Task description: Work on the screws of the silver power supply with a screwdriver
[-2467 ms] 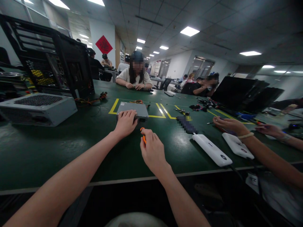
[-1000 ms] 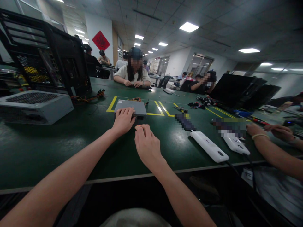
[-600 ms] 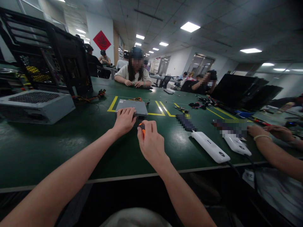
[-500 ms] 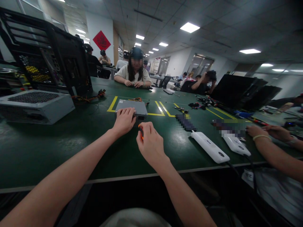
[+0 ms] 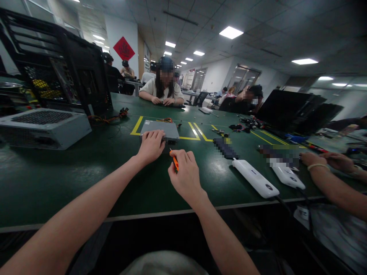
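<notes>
A grey computer power supply (image 5: 165, 129) lies on the green table, its near side towards me. My left hand (image 5: 151, 144) grips its near left part, with the fingers over the top and the thumb by the near side. My right hand (image 5: 185, 168) is closed around a screwdriver (image 5: 176, 163) with an orange and black handle. Its thin tip points at the near side of the power supply, a little apart from it. My palm and fingers hide part of the handle.
To the left stand a larger power supply (image 5: 46, 129) and an open black computer case (image 5: 57, 72). On the right lie two white power banks (image 5: 255, 177), pixelated phones and black cables. A co-worker's hands (image 5: 318, 159) are at the far right; another person sits opposite.
My right hand has drawn back slightly down and to the right with the screwdriver, so more of its orange handle and its tip show. My left hand stays on the power supply.
</notes>
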A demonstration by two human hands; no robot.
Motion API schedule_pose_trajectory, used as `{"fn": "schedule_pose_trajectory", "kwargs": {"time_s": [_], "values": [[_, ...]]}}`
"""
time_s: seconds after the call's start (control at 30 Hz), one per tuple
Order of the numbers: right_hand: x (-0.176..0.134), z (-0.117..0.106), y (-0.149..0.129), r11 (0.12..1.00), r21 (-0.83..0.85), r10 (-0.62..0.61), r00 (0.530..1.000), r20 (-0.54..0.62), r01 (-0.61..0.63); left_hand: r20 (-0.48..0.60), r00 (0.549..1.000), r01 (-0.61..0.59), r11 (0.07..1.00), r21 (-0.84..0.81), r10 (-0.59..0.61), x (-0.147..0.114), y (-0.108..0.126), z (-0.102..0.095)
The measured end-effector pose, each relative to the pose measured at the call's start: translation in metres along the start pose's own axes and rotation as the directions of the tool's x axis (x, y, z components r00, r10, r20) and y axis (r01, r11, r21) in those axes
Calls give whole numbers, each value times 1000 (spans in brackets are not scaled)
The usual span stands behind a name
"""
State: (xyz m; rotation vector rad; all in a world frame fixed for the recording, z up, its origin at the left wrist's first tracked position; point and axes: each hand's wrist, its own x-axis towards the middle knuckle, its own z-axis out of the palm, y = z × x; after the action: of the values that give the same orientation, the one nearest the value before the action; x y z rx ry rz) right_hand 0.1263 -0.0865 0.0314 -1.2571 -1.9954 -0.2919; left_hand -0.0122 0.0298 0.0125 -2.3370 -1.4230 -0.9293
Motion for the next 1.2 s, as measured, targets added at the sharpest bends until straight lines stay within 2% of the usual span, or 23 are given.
{"fn": "schedule_pose_trajectory", "kwargs": {"time_s": [0.1, 0.2, 0.33, 0.4, 0.5, 0.6, 0.8, 0.93, 1.0, 1.2], "values": [[0, -1, 0, 994, 52, 98, 994, -43, -96, -2, 1000, 3, 1000, 19, -3, 0, 0, 0], [0, -2, -2, 983, 98, 156, 988, -15, -154, -4, 1000, 1, 1000, 29, -1, 0, 1, 0], [0, -2, -3, 999, 41, 11, 999, 46, -13, -4, 1000, 2, 1000, 24, -2, 0, 1, -1], [0, -1, -3, 1000, 27, -11, 999, 33, 10, -4, 1000, 4, 1000, 27, -4, 0, 2, -2], [0, 0, -4, 994, 23, 109, 994, -28, -109, -1, 1000, 5, 999, 32, -5, 0, 3, -2], [-2, 2, -5, 981, 26, 193, 981, -26, -192, 1, 1000, 8, 999, 39, -8, 0, 3, -3], [-5, 5, -3, 1000, 14, 17, 1000, -5, -16, -12, 1000, 3, 999, 37, -3, -1, 2, -2], [-5, 4, -1, 985, 90, 150, 987, -61, -145, -11, 1000, 7, 999, 44, -6, 0, 2, -2], [-5, 3, 0, 974, 114, 202, 978, -54, -195, -9, 1000, 7, 999, 48, -7, 0, 2, -2], [-8, 4, 5, 997, 39, 68, 998, -12, -68, -6, 1000, 11, 999, 41, -11, 0, 3, -3]]}}
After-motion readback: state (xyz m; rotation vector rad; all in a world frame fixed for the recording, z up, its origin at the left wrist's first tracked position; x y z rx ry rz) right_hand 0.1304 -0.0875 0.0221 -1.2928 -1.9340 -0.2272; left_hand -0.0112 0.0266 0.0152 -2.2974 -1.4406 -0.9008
